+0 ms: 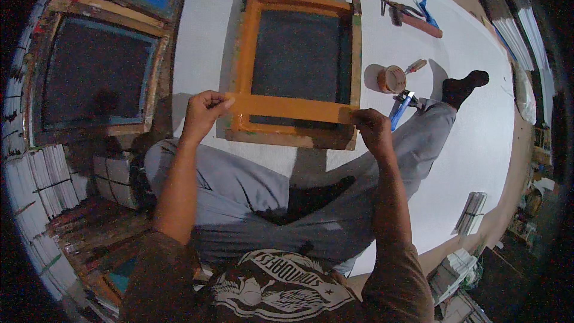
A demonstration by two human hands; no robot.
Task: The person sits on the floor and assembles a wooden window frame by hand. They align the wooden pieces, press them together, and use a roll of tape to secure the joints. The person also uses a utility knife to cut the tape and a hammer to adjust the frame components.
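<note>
A strip of brown tape (pixel 293 109) is stretched between my two hands, across the near end of a wooden screen frame (pixel 356 54). My left hand (pixel 206 110) pinches the strip's left end by the frame's left side. At the right side, my right hand (pixel 373 127) grips the other end. The frame lies on a white sheet and has a dark mesh (pixel 296 54) inside. Brown tape (pixel 246 42) covers its left and far inner edges. Whether the stretched strip touches the frame cannot be made out.
A tape roll (pixel 393 79), a screwdriver (pixel 416 66) and a blue-handled tool (pixel 402 110) lie right of the frame. Farther off are pliers (pixel 406 8) and a hammer (pixel 418 24). Another screen frame (pixel 152 78) stands at left. My legs (pixel 239 185) are folded nearby, on the white sheet (pixel 472 137).
</note>
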